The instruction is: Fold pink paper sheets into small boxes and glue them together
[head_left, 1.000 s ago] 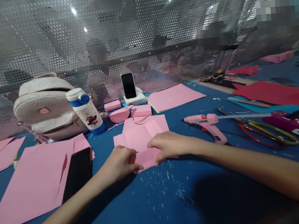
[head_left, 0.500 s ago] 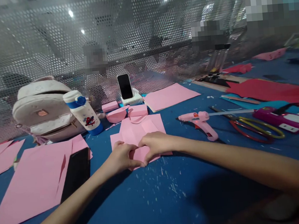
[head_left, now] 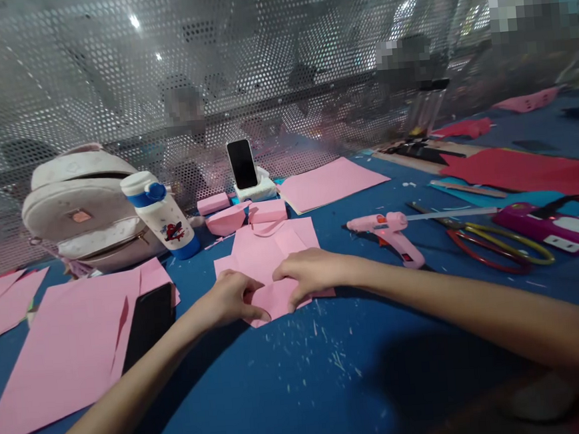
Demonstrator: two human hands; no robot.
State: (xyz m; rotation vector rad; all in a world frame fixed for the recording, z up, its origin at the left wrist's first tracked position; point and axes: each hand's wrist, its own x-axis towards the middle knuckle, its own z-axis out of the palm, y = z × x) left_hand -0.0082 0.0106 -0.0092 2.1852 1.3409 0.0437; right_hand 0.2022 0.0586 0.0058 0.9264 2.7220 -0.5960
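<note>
A creased piece of pink paper [head_left: 277, 299] lies on other pink sheets in front of me, its near flap folded up. My left hand [head_left: 233, 297] grips the left side of that flap between thumb and fingers. On the flap's right side, my right hand [head_left: 308, 274] pinches the paper the same way, thumb at the near edge. The fingertips of both hands are partly hidden behind the flap. Just beyond are small folded pink paper pieces [head_left: 268, 211].
Right of my hands lie a pink glue gun [head_left: 386, 228], scissors [head_left: 497, 244] and a purple power strip [head_left: 551, 228]. To the left are a black phone [head_left: 150, 321], pink sheets [head_left: 73, 341], a water bottle [head_left: 162, 217] and a white backpack [head_left: 83, 206]. A perforated metal screen [head_left: 267, 58] stands behind.
My hands have moved apart along the near flap, the left slightly left and the right slightly right. More of the pink flap shows between the thumbs.
</note>
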